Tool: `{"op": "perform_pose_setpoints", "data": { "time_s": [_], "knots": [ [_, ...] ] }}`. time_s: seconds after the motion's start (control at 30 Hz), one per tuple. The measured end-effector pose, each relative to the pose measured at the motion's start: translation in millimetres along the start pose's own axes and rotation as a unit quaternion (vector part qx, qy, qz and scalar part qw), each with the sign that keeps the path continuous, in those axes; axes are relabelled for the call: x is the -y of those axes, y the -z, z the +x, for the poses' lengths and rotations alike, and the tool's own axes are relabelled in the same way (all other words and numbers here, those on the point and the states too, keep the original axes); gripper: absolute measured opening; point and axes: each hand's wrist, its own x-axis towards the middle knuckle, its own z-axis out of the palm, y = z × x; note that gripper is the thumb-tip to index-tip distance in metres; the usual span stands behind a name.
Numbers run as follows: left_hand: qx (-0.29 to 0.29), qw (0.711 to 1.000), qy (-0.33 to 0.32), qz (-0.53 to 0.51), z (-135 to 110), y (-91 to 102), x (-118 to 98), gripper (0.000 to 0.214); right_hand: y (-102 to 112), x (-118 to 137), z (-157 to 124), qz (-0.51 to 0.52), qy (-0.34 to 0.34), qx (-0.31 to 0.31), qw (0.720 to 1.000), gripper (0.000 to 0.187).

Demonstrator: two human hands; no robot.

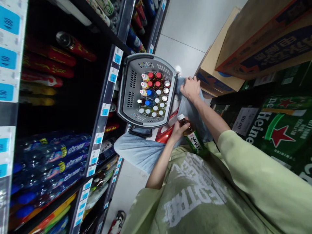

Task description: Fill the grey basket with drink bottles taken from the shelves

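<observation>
My left hand is closed around the upper part of a plastic tea bottle with a white cap, amber drink and green label. The bottle lies tilted in front of my shirt, its base in shadow. My right hand rests with curled fingers on my knee in light blue jeans, with nothing visible in it. Past my hands, close to my knees, stands a grey shopping basket. Inside it several bottles and cans stand upright in rows, with red, white and blue caps.
Shelving with price tags runs along the left, holding red cans and large blue bottles. On the right are stacked cardboard boxes and green beer cases. Pale tiled floor lies beyond the basket.
</observation>
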Motion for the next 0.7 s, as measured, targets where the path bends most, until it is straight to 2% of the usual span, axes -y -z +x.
{"op": "perform_pose_setpoints", "data": {
  "time_s": [0.17, 0.4, 0.7],
  "knots": [
    [0.034, 0.999, 0.0, -0.04, 4, -0.7, 3, 0.061, 3, 2, -1, -0.005, -0.001, 0.005, 1.0, 0.047],
    [0.014, 0.999, 0.004, -0.028, 3, -1.4, -2, 0.061, 7, 3, -2, -0.007, -0.002, 0.01, 1.0, 0.047],
    [0.022, 0.999, 0.001, -0.045, 4, -0.3, -2, 0.063, -7, -4, 3, 0.008, 0.009, 0.001, 1.0, 0.052]
  ]
}}
